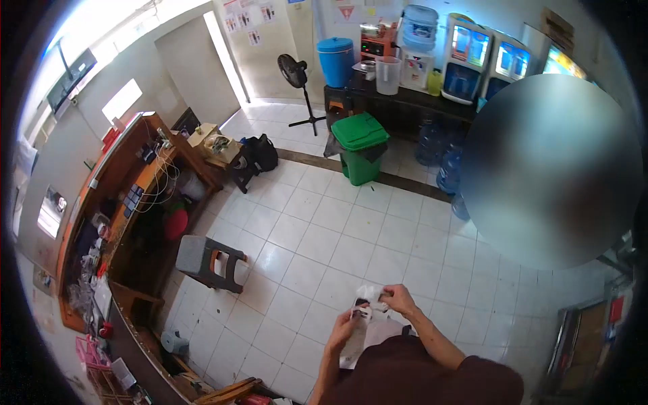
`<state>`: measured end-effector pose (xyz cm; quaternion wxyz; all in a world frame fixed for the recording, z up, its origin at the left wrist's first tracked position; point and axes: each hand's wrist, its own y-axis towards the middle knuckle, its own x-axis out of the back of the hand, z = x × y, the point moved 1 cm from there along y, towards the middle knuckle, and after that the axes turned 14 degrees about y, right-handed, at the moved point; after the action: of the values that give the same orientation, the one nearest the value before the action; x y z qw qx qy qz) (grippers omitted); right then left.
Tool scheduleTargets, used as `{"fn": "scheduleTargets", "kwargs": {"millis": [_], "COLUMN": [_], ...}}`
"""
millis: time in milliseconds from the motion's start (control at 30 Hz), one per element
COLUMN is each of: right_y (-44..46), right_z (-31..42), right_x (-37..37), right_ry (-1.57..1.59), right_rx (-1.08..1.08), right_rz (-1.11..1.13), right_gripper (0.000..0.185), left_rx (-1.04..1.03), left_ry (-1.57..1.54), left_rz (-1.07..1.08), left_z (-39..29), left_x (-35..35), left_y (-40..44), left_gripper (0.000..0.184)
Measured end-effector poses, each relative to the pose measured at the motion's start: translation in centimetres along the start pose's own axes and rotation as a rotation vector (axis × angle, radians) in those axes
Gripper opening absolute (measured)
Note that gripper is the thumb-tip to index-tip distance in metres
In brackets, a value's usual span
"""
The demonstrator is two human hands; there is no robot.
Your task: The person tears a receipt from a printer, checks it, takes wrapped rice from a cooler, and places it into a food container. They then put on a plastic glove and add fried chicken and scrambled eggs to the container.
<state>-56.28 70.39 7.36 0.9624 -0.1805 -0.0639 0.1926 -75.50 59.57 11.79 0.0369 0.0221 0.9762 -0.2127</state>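
Note:
Near the bottom centre, my left hand [344, 327] is closed round a small dark and white item [362, 308], too small to make out. My right hand [399, 299] is just to the right and slightly higher, its fingers pinched on a piece of white, thin, crumpled material [369, 292]. The two hands are close together in front of my dark shirt. Whitish cloth or plastic hangs below them.
A grey stool [212, 263] stands left on the tiled floor [304, 236]. Ahead are a green bin [361, 145], a standing fan [297, 74] and a dark table [432, 101] with dispensers. A wooden counter [125, 223] runs along the left. A blurred round patch covers the right.

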Motion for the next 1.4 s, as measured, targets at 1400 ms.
{"fn": "scheduleTargets", "kwargs": {"millis": [1400], "right_y": [114.1], "right_z": [14.4], "right_x": [10.3], "right_ry": [-1.648], "right_rx": [0.401], "right_rz": [1.226], "right_gripper": [0.046], "left_rx": [-0.289], "left_ry": [-1.269], "left_rz": [-0.933], "left_z": [-39.9], "left_x": [38.8], "left_y": [74.8], "left_gripper": [0.045]}}
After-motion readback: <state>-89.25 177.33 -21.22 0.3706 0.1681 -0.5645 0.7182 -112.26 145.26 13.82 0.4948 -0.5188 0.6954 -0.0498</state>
